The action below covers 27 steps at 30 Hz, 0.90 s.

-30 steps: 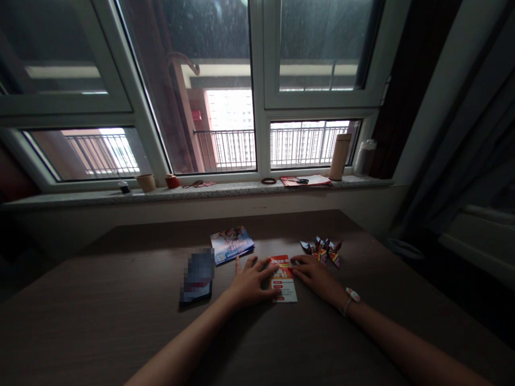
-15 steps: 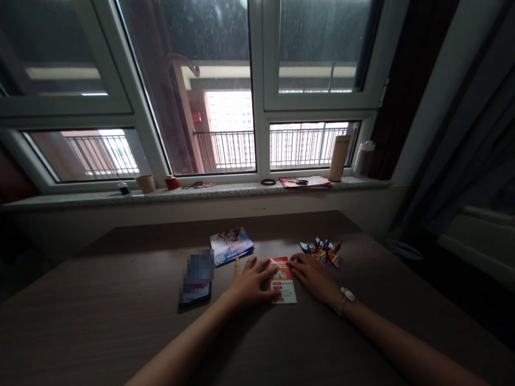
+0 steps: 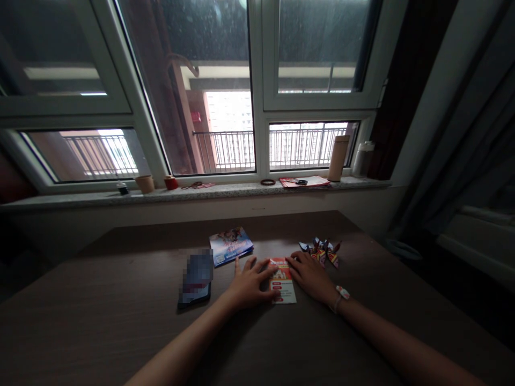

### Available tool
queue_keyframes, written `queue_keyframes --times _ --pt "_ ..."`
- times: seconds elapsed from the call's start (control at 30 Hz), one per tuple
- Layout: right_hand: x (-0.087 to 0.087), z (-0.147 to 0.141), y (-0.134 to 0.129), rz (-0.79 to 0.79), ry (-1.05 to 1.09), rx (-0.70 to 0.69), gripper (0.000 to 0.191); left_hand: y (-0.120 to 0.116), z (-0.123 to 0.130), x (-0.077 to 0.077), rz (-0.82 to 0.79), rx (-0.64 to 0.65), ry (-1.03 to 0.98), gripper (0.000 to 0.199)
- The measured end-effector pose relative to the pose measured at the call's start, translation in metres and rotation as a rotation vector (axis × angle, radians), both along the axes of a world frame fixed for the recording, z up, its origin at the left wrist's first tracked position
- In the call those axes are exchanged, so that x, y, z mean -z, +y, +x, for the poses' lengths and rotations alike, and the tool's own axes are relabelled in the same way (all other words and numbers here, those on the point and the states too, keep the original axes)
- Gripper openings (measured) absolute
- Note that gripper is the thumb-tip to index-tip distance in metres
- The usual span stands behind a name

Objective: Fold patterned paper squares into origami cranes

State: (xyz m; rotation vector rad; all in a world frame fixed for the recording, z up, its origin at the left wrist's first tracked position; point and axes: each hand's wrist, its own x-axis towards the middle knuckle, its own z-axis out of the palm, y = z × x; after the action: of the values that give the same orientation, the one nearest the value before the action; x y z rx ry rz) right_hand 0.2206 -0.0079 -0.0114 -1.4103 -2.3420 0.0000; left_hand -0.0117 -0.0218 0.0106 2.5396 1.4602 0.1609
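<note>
A small red and white printed paper (image 3: pixel 286 290) lies flat on the brown table (image 3: pixel 132 338). My left hand (image 3: pixel 250 283) has its fingers spread, with fingertips and thumb resting on the paper's left side. At the upper right edge of the same paper are the fingertips of my right hand (image 3: pixel 311 274), its fingers slightly bent and partly apart. Folded paper pieces (image 3: pixel 322 251) with pointed tips sit just beyond my right hand. Beyond my left hand lies a small stack of blue printed papers (image 3: pixel 230 245).
A dark phone (image 3: pixel 196 279) lies left of my left hand. The windowsill (image 3: pixel 233 190) holds a paper cup (image 3: pixel 145 184), a red spool (image 3: pixel 171 183), scissors (image 3: pixel 301 182) on papers, a tan bottle (image 3: pixel 338 158) and a pale bottle (image 3: pixel 363 158).
My right hand has shifted slightly to the left, its fingertips now a little further over the paper's upper right edge. My left hand has stayed in place.
</note>
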Motion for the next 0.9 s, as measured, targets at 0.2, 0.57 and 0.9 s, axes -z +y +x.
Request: queue_keyframes --times 0.2,0.57,0.9 --pt "0.0012 -0.0011 0.0 0.001 -0.001 0.046 0.036 -0.0009 -0.0002 -0.001 -0.008 0.0 0.002 0.073" --pt "0.0024 0.0062 0.0004 0.011 0.155 -0.095 0.026 0.0005 -0.0006 0.002 -0.011 -0.009 0.001 0.073" --pt "-0.0047 0.0014 0.0016 -0.034 0.155 -0.048 0.025 -0.0008 -0.0005 0.0009 0.0 -0.003 -0.001 0.072"
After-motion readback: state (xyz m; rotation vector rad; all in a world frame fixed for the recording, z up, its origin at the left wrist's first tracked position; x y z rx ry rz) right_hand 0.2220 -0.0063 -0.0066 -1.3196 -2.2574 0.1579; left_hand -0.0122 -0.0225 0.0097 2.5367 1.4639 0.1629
